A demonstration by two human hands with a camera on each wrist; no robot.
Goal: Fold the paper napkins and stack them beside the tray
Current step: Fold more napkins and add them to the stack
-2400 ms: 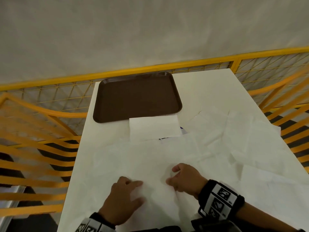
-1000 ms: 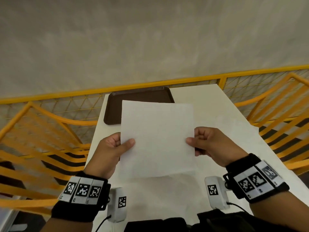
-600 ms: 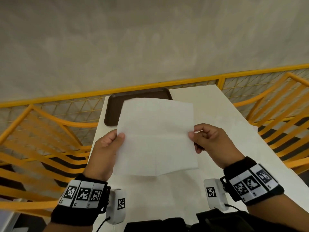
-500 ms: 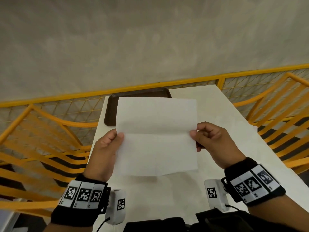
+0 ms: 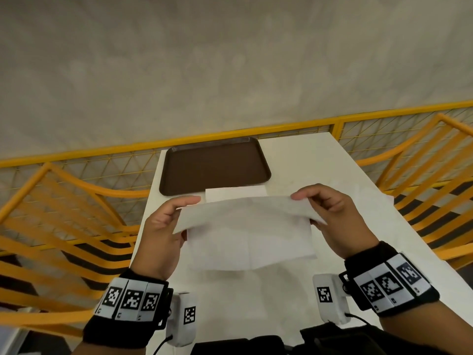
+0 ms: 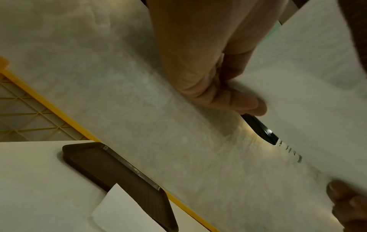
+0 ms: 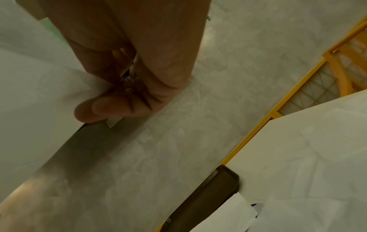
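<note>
White table [image 5: 302, 160], perhaps concrete wall [image 5: 230, 60]

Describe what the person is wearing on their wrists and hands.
The hands are bare. Each wrist carries a black band, left wristband and right wristband, faced with white panels printed with black square-code markers. A white camera module bearing its own small marker hangs under each wrist, trailing a thin black cable.

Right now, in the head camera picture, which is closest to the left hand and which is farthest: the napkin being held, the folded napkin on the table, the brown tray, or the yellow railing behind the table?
1. Held napkin: pinched by the left hand.
2. Folded napkin: on the table, just beyond the fingertips.
3. Brown tray: behind the folded napkin.
4. Yellow railing: past the table's far edge.
</note>
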